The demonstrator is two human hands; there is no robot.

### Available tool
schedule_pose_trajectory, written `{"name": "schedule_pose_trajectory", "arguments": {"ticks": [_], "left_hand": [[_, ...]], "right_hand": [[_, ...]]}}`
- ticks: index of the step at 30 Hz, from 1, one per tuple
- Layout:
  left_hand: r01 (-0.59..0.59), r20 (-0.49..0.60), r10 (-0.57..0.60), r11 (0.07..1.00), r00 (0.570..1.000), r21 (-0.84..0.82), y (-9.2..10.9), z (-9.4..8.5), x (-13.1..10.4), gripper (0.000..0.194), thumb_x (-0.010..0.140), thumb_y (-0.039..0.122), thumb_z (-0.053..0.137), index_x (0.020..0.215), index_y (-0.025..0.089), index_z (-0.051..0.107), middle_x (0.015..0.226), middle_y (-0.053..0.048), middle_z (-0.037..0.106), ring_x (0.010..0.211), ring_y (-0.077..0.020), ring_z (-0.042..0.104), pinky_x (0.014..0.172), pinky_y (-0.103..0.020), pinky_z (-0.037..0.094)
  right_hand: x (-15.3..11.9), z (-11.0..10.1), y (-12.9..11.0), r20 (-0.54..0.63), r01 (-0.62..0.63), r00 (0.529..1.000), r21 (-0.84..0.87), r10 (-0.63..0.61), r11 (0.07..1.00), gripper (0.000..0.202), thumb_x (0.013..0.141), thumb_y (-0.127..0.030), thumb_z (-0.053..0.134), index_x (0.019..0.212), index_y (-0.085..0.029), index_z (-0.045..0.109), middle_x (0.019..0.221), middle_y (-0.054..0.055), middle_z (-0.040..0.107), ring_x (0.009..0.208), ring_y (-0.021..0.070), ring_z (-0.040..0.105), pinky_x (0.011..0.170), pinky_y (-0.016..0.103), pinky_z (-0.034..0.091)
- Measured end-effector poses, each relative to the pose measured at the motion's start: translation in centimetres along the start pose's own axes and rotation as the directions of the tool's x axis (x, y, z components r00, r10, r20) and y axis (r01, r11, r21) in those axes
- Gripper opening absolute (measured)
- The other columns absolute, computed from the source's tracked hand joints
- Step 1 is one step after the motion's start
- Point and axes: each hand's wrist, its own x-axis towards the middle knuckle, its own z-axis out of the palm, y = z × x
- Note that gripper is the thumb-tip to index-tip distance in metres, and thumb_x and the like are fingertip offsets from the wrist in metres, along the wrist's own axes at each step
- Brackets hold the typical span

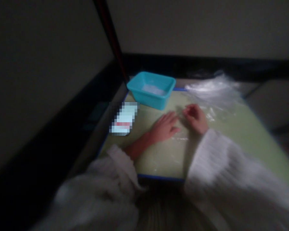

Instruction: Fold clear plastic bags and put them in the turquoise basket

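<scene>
My left hand lies flat over the middle of the table, palm down, its fingers stretched out and nothing in them. Just to its right, my right hand is curled, fingertips drawn in toward the thumb. Blur and dim light hide what those fingers hold, if anything. Faint shiny glints on the surface near both hands look like transparent plastic, but I cannot tell whether it is a loose sheet or a table cover. Beyond my left hand stands a turquoise plastic basin with something whitish inside.
A lit phone, pixelated, lies at the table's left edge. Crumpled transparent plastic bags are heaped at the back right. The pale yellow-green table has a blue rim. Walls with a dark band stand behind and to the left.
</scene>
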Motion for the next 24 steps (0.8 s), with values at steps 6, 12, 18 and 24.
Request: {"name": "schedule_pose_trajectory", "arguments": {"ticks": [6,12,18,24], "left_hand": [[0.127,-0.081,-0.146,0.971,0.986,-0.203,-2.2,-1.0,-0.4,0.044,0.094,0.03,0.035,0.129,0.007,0.046,0.142,-0.017,0.039,0.134,-0.02,0.034,0.112,-0.034,0.027],[0.11,-0.121,-0.164,0.925,0.979,-0.364,-4.1,-0.6,0.2,0.038,0.091,0.026,0.039,0.124,0.011,0.051,0.138,-0.015,0.046,0.13,-0.0202,0.041,0.109,-0.037,0.032],[0.122,-0.214,-0.205,0.93,0.955,-0.346,-4.1,-1.7,0.1,0.03,0.088,0.021,0.044,0.115,0.014,0.057,0.128,-0.012,0.055,0.12,-0.0196,0.051,0.104,-0.036,0.039],[0.024,-0.045,-0.034,0.979,0.998,-0.203,-2.7,-2.9,-3.2,0.04,0.09,0.026,0.044,0.127,0.012,0.049,0.137,-0.013,0.047,0.129,-0.0197,0.042,0.108,-0.035,0.032]], "right_hand": [[-0.8,-2.3,0.2,0.236,0.171,0.967,-0.298,-0.101,0.939,0.02,0.079,-0.033,0.05,0.096,-0.022,0.049,0.086,0.006,0.066,0.079,0.0222,0.064,0.073,0.036,0.052],[-1.4,-2.9,1.8,0.373,0.262,0.923,-0.445,-0.089,0.856,0.034,0.079,-0.033,0.048,0.11,-0.019,0.048,0.097,0.012,0.067,0.085,0.0271,0.066,0.072,0.039,0.052],[-1.3,-3.1,1.6,0.373,0.295,0.919,-0.446,-0.124,0.845,0.042,0.084,-0.035,0.046,0.122,-0.017,0.047,0.109,0.015,0.065,0.098,0.0286,0.063,0.079,0.044,0.052],[-4.5,-3.6,1.1,0.647,0.557,0.709,-0.27,-0.281,0.785,0.055,0.091,-0.044,0.041,0.139,-0.019,0.035,0.135,0.015,0.05,0.123,0.0263,0.048,0.1,0.048,0.04]]}}
